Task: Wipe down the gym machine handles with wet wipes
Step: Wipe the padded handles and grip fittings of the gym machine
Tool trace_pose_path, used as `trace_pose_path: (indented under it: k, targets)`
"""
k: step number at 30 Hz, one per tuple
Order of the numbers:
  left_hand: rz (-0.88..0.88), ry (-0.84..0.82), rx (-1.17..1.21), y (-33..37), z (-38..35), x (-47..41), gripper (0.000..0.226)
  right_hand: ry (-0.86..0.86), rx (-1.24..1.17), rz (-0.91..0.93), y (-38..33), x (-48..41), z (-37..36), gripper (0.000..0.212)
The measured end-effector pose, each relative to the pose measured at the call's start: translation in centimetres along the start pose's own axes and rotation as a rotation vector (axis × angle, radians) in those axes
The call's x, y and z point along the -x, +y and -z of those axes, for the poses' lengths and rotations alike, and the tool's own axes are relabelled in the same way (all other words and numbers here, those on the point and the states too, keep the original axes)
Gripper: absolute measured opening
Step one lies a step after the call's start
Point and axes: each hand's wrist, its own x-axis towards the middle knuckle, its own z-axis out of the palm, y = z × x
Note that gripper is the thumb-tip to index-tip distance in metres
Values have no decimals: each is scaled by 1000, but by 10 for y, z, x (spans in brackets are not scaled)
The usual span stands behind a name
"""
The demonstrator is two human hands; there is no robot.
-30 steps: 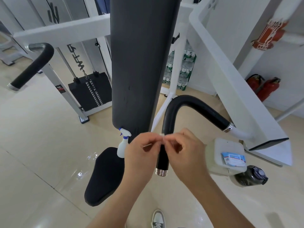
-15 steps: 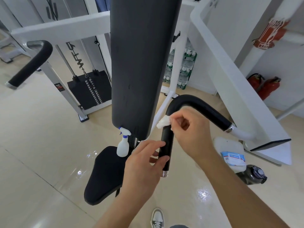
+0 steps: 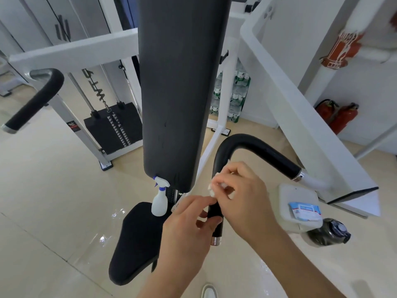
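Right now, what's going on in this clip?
A person is wiping a gym machine's black handle. The right hand presses a white wipe against the handle's upright part, just below the bend. The left hand grips the handle lower down, near its metal end. A wipe pack lies on a white box to the right, and a spray bottle stands at the back of the seat.

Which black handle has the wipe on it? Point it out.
The near handle by the backrest: the right hand holds a white wipe against it, the left hand grips it. The far-left handle is untouched.
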Motion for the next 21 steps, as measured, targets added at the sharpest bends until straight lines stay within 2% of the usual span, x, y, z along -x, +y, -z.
trace_pose_path:
  k: [2,4,7,11,13,16,18,21]
  targets:
    - [-15,11,18,-2,-1,1,35,3,36,96,1,-1,-4,20]
    - [-9,13,35,-2,0,0,35,60,26,148,8,-18,-4,21]
    - [10,14,41,-3,-2,0,37,120,4,54,16,-36,0,13]
    - [9,8,35,-2,-2,-2,38,-9,-39,-12,3,6,-13,33]
    - [16,3,34,-1,-2,-2,32,44,-18,9,-2,6,-12,20]
    - [14,-5,23,-1,0,-2,29,273,29,-20,2,-24,-12,1]
    - [6,-21,19,-1,1,-2,28,269,-14,-58,2,-18,-14,2]
    - [-7,-26,23,1,1,-3,27,140,-22,-19,-1,7,-16,6]
